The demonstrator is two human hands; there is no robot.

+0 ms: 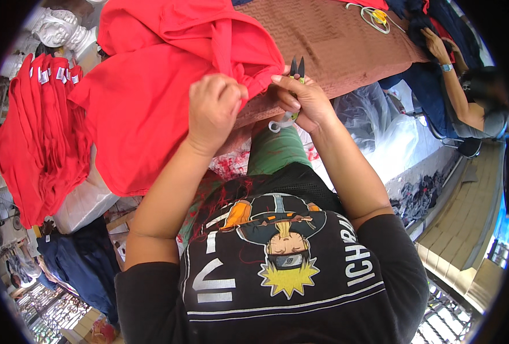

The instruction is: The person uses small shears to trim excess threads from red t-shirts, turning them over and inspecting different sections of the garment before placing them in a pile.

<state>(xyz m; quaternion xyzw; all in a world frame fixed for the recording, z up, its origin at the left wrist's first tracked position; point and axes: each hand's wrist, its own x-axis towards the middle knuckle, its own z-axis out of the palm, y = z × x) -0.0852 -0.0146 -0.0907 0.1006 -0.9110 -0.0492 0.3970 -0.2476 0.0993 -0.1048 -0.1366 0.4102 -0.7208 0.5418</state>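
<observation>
A bright red garment (145,109) is spread over my lap and the table edge, its folds bunched up between my hands. My left hand (214,112) is closed, fingers curled in at a fold of the red cloth; the fingertips are partly hidden. In my right hand (306,100) is a pair of small thread snips (298,69), with dark pointed blades upward and a yellow-green handle. A pale ring-shaped loop (281,124) hangs below that handle. The right thumb and fingers lie close beside the garment's edge.
A brown patterned cloth (334,46) covers the table ahead, with a pale cord and yellow piece (377,17) on it. Red garments (42,137) hang at left above dark blue cloth (82,264). Clear plastic (375,120) lies at right, near another person's arm (455,86).
</observation>
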